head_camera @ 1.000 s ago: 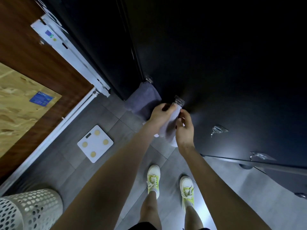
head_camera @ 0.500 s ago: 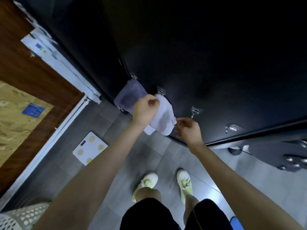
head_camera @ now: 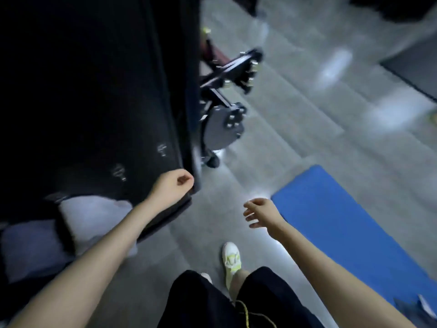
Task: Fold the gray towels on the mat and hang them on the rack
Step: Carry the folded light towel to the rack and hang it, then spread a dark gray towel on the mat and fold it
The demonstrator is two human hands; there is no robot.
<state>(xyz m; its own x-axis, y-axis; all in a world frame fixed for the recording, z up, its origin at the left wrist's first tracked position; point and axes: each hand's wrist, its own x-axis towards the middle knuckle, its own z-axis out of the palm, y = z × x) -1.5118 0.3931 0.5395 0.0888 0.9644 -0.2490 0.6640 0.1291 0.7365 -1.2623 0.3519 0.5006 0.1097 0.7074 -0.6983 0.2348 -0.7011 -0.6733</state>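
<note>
Gray towels are up against the black panel (head_camera: pixel 71 91). A pale gray towel (head_camera: pixel 94 216) hangs at about eight o'clock from the person, and a darker gray towel (head_camera: pixel 28 247) hangs just beside it, round toward nine o'clock at the edge of view. Both are blurred, so I cannot tell what holds them up. Higher on the same panel, toward eleven o'clock, two small metal hooks (head_camera: pixel 162 149) show bare. The left hand (head_camera: pixel 173 185) is in front of the panel's lower corner, near eleven o'clock, its fingers (head_camera: pixel 186 185) clenched into a fist with nothing in them. The right hand (head_camera: pixel 262 213) is out over the gray tiled floor (head_camera: pixel 295 138) at about one o'clock, well apart from the left, its fingers released and loosely spread, touching nothing. A blue mat (head_camera: pixel 343 221) lies flat on the floor from two to four o'clock, just beyond the right hand. Past the panel's edge at twelve o'clock stands a black metal frame (head_camera: pixel 222 124) studded with bolts, on a small wheel. Straight down at six o'clock are black shorts (head_camera: pixel 201 304) and a white shoe with yellow laces (head_camera: pixel 231 259) planted on the tiles.
</note>
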